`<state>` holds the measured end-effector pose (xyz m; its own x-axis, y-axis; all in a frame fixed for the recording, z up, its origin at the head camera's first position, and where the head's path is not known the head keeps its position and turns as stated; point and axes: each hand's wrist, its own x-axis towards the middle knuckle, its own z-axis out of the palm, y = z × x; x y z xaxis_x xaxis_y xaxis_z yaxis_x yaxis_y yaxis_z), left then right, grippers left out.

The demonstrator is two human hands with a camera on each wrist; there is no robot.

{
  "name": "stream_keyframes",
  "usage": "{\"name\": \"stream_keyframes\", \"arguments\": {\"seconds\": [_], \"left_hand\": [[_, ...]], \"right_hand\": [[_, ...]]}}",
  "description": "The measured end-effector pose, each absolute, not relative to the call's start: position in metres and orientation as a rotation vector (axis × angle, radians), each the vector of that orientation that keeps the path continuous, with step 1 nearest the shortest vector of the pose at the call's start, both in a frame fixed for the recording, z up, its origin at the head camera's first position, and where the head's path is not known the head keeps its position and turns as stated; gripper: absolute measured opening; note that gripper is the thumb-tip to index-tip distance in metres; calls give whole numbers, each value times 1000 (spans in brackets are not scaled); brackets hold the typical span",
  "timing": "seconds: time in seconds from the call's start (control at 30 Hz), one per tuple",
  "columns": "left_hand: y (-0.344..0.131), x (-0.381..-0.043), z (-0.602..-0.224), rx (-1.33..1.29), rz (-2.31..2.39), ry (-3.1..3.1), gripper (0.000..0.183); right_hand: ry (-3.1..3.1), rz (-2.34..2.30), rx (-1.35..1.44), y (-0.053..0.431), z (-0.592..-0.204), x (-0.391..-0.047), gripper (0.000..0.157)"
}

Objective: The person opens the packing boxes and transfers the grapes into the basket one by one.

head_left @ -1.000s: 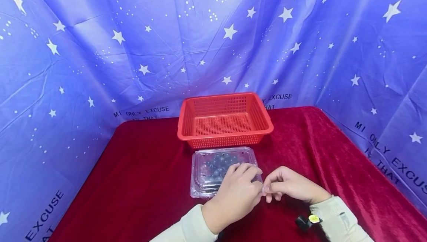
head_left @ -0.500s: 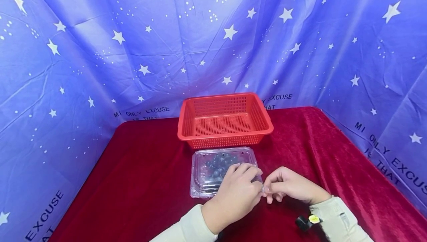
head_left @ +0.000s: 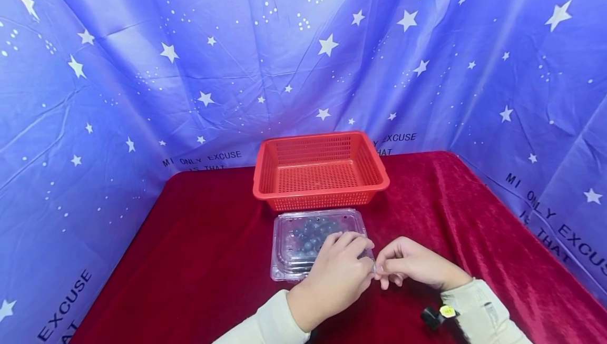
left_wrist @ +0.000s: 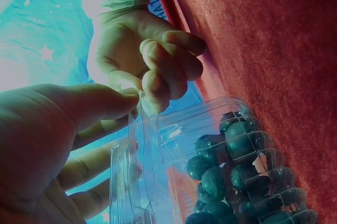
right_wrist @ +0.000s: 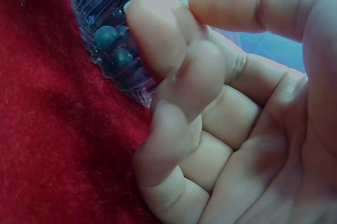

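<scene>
A clear plastic clamshell box (head_left: 283,246) with its lid down lies on the red cloth, holding dark round berries (head_left: 310,236) that look like blueberries. My left hand (head_left: 334,275) lies over its near right part and grips the edge, fingers on the lid and thumb at the rim. At that same corner my right hand (head_left: 412,262) pinches the rim between thumb and index finger, its other fingers curled. In the left wrist view the two lips of the rim (left_wrist: 139,145) stand close together beside the left thumb. Both hands partly hide the pinched corner in the head view.
Right behind the box stands a red plastic basket (head_left: 322,195) with slotted walls and nothing in it. Red velvety cloth (head_left: 199,259) covers the table. Blue star-printed curtains (head_left: 265,70) enclose the back and sides. A black wrist device (head_left: 431,316) sits at the right cuff.
</scene>
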<state>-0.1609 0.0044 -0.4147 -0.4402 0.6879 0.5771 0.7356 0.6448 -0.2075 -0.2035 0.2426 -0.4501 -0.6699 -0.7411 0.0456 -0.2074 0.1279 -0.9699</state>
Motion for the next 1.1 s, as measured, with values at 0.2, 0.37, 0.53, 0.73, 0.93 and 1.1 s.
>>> {"name": "stream_keyframes", "arguments": {"seconds": [0.2, 0.37, 0.53, 0.73, 0.93, 1.1], "left_hand": [[4, -161, -415, -1098, -92, -2231, 9], [4, -161, -415, -1094, -82, -2219, 8], [4, -161, -416, -1091, -85, -2201, 9], [5, -161, -416, -1092, -81, -2185, 10], [5, -161, -417, -1089, -93, -2212, 11], [5, -162, -417, -1090, -96, -2213, 10]], "right_hand": [[1959, -1566, -911, 242, -450, -203, 19], [1948, -1572, -912, 241, -451, -203, 19], [1912, -1586, -901, 241, -452, -203, 20], [1897, -1585, -907, 242, -452, -203, 21], [1861, -1606, -901, 241, -451, -203, 21], [1840, -1620, -896, 241, -452, -204, 21]]}}
